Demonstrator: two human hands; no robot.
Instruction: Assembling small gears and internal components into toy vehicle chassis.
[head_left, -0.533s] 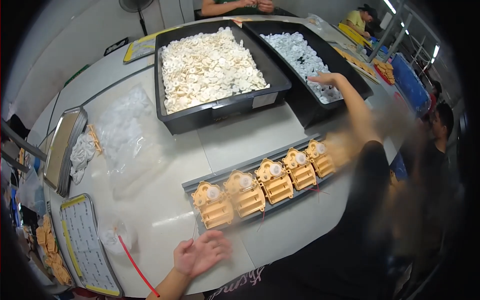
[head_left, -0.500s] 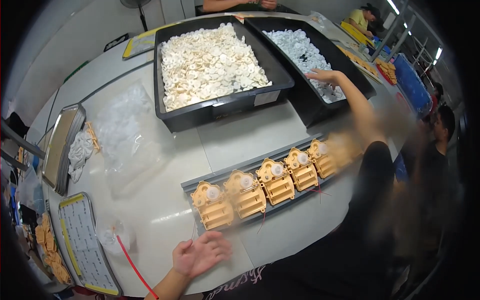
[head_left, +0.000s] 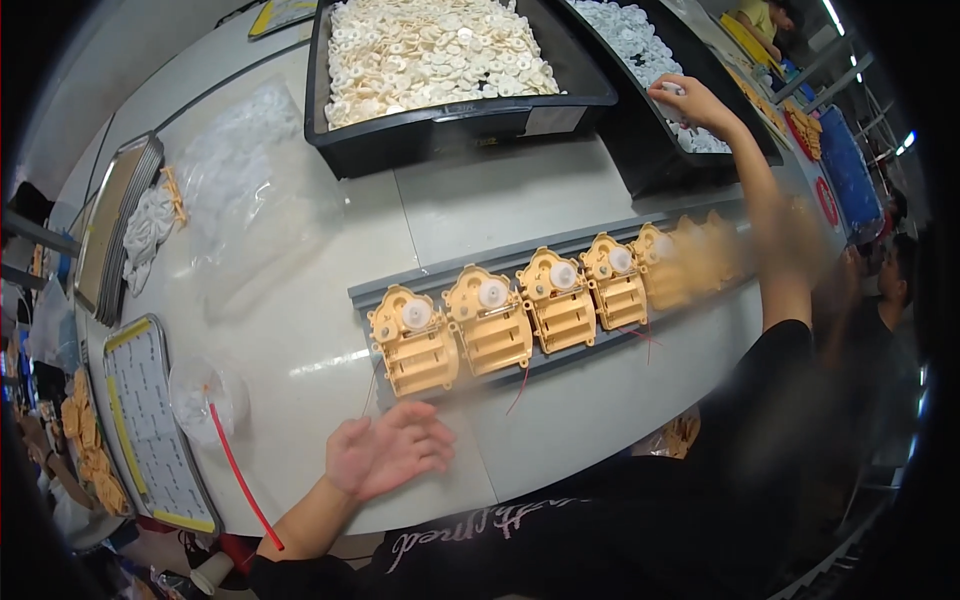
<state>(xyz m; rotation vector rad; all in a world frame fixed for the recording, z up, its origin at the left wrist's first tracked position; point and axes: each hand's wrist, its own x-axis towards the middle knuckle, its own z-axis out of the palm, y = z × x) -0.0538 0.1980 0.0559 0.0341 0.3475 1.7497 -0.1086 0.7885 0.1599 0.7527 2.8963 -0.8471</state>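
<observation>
So here the right hand (head_left: 690,100) is stretched way out over the far black bin of white-grey parts (head_left: 640,40), fingers curled down into the pile. It looks like it's pinching one of the small white pieces, but I honestly can't tell for sure whether anything is actually gripped. The left hand (head_left: 385,452) rests near the front edge of the desk (head_left: 500,200), palm loosely open, fingers relaxed, holding nothing. It sits just in front of the nearest yellow housing (head_left: 412,340), not touching it.

The yellow housings are lined up side by side on a grey rail (head_left: 480,270) that runs diagonally across the desk, each with a white round gear on top. My guess is the rail keeps them level and in order so they're easy to work down the row. Thin red wires (head_left: 520,392) trail off a couple of them.

The bigger black bin of cream rings (head_left: 440,50) sits beside the other, both within arm's reach behind the rail. Off to the left there's a clear plastic bag (head_left: 250,190), a stack of metal trays (head_left: 110,225) and a small clear cup (head_left: 205,400).
</observation>
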